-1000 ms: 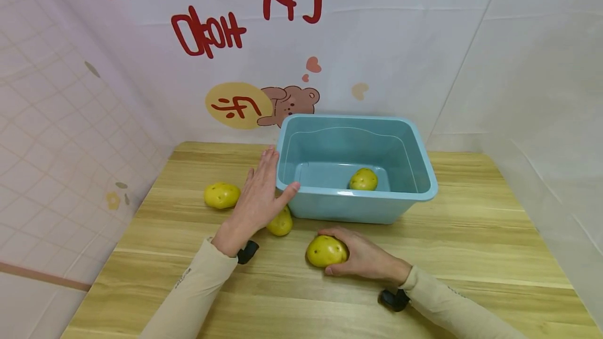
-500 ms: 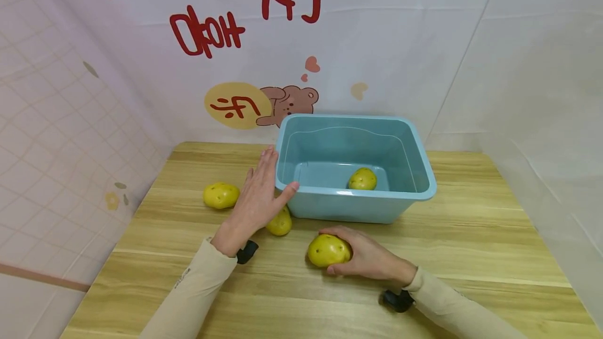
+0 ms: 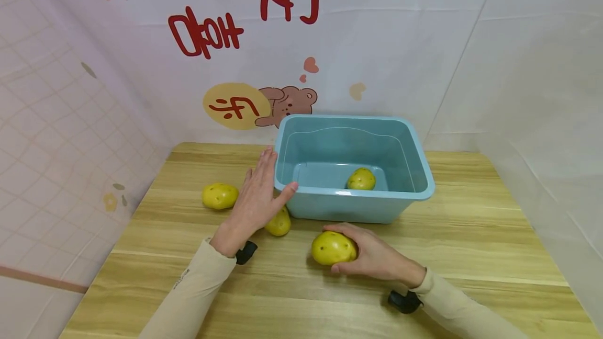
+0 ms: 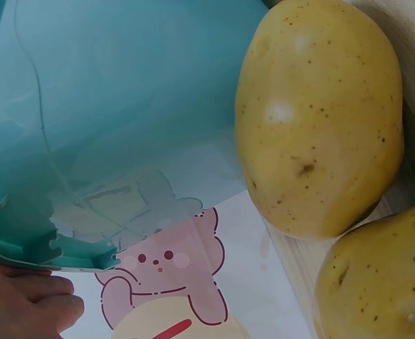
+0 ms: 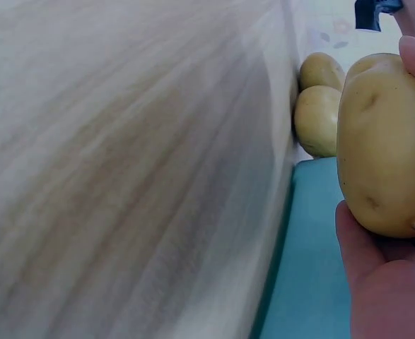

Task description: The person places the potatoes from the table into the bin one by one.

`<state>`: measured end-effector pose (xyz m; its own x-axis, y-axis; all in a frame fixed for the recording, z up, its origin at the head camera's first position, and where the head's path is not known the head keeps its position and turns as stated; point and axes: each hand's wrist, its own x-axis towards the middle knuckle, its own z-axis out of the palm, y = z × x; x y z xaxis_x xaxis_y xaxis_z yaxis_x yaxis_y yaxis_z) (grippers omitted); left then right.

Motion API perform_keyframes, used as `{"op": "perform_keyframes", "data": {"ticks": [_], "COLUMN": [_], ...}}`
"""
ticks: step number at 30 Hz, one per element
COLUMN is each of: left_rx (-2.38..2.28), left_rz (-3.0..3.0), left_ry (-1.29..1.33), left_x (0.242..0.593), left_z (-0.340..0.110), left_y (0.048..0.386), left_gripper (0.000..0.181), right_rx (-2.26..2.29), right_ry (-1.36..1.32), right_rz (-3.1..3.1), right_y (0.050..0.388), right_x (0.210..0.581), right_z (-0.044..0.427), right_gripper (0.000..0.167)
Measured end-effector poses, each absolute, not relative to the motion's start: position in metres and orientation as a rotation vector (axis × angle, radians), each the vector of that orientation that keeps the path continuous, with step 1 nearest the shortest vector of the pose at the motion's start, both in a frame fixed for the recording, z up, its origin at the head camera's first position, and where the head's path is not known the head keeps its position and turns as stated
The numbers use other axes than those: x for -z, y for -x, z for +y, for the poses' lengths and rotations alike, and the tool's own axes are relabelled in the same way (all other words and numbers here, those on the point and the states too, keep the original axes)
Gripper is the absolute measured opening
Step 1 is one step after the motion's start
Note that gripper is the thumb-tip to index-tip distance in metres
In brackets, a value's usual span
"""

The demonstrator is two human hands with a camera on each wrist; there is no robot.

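Observation:
The right hand [image 3: 377, 255] grips a yellow potato [image 3: 334, 248] in front of the blue bin [image 3: 348, 205]; the right wrist view shows this potato [image 5: 384, 145] between thumb and fingers. Against the bin's left rim rests the left hand [image 3: 254, 198], fingers straight and thumb over the front corner. Partly hidden under that hand is a second potato [image 3: 279, 222], beside the bin. Another potato [image 3: 220, 196] lies to its left. Inside the bin, one potato [image 3: 361, 179] sits on the floor toward the right. In the left wrist view, curled fingertips [image 4: 37, 300] touch the rim.
The bin stands near the back of a wooden table [image 3: 471, 234]. Behind it rises a white wall covering [image 3: 386, 56] with red characters and a cartoon bear. Pale coverings also flank the table at left and right.
The right hand and its gripped potato have shifted slightly right and up in the head view. The left hand stays at the bin's rim.

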<state>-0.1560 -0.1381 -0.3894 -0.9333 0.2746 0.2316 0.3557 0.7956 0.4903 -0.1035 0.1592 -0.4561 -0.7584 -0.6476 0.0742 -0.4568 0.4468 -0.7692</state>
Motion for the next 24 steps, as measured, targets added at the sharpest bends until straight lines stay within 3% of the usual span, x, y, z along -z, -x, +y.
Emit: {"op": "perform_keyframes", "data": {"ticks": [24], "left_rx": [0.815], "left_rz": [-2.831], "left_ry": [0.503], "left_x": [0.390], "left_z": [-0.139], "left_y": [0.157], "left_gripper": [0.097], "right_rx": [1.234], "right_ry": [1.002], "right_rz": [2.560], "right_y": [0.094], "right_x": [0.423], "right_z": [0.174], "right_gripper": [0.077]}}
